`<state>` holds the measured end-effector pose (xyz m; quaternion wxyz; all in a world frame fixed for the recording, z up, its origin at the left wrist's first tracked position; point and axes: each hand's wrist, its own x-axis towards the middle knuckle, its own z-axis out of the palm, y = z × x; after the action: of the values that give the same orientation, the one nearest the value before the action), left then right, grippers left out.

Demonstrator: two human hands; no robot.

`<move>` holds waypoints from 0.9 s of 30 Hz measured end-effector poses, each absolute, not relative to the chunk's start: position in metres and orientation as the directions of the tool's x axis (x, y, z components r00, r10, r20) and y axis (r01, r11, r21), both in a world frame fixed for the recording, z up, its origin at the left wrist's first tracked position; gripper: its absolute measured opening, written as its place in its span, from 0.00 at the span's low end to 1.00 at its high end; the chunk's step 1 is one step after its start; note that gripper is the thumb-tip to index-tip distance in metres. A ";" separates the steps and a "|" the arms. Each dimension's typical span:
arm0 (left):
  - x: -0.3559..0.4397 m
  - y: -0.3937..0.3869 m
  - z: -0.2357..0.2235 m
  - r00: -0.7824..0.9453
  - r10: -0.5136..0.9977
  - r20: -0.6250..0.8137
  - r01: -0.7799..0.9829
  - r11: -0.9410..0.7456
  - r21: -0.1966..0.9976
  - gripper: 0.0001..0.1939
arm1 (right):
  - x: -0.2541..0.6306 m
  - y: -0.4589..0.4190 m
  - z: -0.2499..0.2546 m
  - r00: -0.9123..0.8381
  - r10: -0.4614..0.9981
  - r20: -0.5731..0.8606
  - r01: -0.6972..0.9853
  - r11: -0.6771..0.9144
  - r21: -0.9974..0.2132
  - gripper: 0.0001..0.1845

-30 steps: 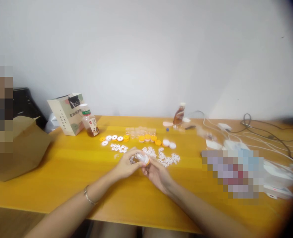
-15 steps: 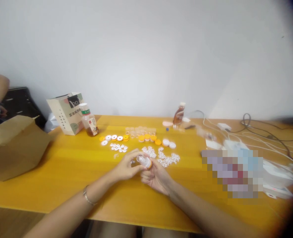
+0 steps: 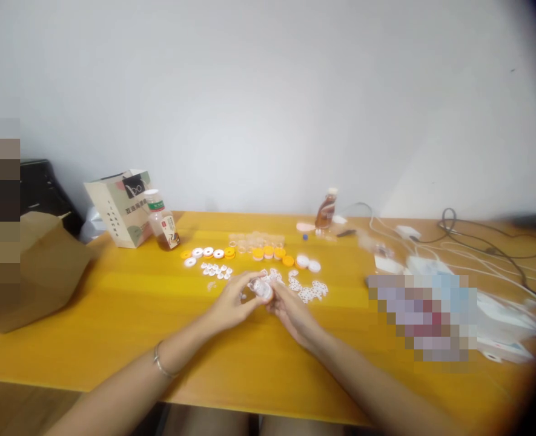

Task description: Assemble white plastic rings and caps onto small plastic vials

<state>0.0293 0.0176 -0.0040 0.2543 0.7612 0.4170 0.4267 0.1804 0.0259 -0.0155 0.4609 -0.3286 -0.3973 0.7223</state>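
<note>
Over the middle of the table, a small clear plastic container (image 3: 261,289) with an orange end is held between both hands. My left hand (image 3: 231,303) closes its thumb and fingers around the clear part. On the other side, my right hand (image 3: 294,313) has its fingers closed at the orange end, which is mostly hidden now. Just beyond lie white perforated pieces (image 3: 313,292) and a cluster of small white parts (image 3: 217,270). Orange and white ring-shaped caps (image 3: 208,252) form a row behind, with orange lids (image 3: 268,252) to their right.
Clear cups (image 3: 241,244) stand behind the lids. At the back left are a printed paper bag (image 3: 126,212) and a drink bottle (image 3: 163,224); a brown bag (image 3: 31,272) is nearer. A brown drink bottle (image 3: 326,210) stands at the back, with cables (image 3: 453,242) on the right.
The container has turned a little in my hands. My right hand's fingers have shifted around its orange end, hiding more of it; my left hand has stayed nearly in place.
</note>
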 end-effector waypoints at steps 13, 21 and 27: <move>0.030 0.021 -0.004 0.225 0.885 0.407 0.297 -0.460 0.837 0.11 | 0.181 0.027 -0.016 -0.416 0.907 -0.063 -0.454 -0.267 -0.850 0.11; 0.027 0.024 -0.003 0.234 0.885 0.402 0.271 -0.456 0.848 0.14 | 0.184 0.030 -0.013 -0.452 0.891 -0.037 -0.432 -0.255 -0.865 0.14; 0.022 0.025 -0.006 0.287 0.903 0.319 0.172 -0.376 0.910 0.22 | 0.189 0.034 -0.011 -0.480 0.877 -0.008 -0.408 -0.231 -0.883 0.13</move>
<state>0.0224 0.0247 -0.0062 0.4023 0.6940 0.3874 0.4543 0.1890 0.0336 -0.0110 0.4354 -0.2656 -0.4417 0.7381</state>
